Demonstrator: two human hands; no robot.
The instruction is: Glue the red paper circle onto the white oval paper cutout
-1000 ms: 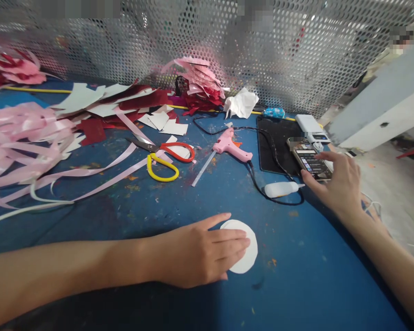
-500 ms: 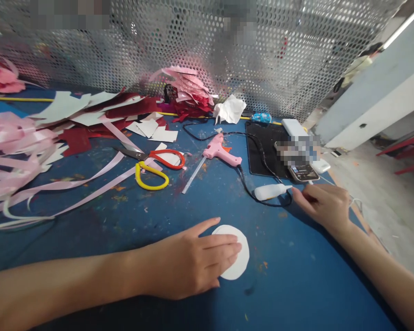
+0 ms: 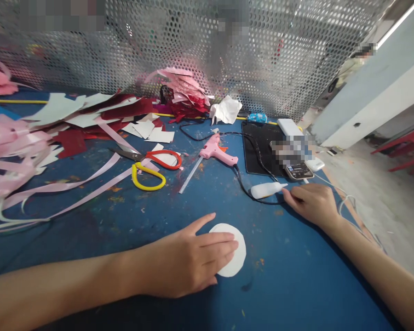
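Observation:
My left hand (image 3: 193,259) lies flat over a white round paper cutout (image 3: 236,257), fingers stretched out and thumb apart, covering its left part. Farther right, my right hand (image 3: 312,204) rests on the table in a loose fist. Its thumb is at the nozzle tip of a small white squeeze bottle (image 3: 266,190), which lies on its side; I cannot tell whether they touch. Nothing shows in that fist. A pink hot glue gun (image 3: 215,149) with a clear glue stick lies beyond the hands. Left of it are scissors (image 3: 147,166) with one red and one yellow handle.
Pink ribbons (image 3: 15,149) and white and dark red scraps (image 3: 72,110) cover the left. At the back are pink-red bundled strips (image 3: 189,92) and crumpled white paper (image 3: 227,110). A black tablet (image 3: 258,154), phone (image 3: 299,172) and black cord (image 3: 241,181) lie right, before a perforated metal screen (image 3: 179,41).
The whole view has shifted slightly, so things sit a little farther left. My right hand has crept left toward the bottle's nozzle. My left hand stays on the paper cutout.

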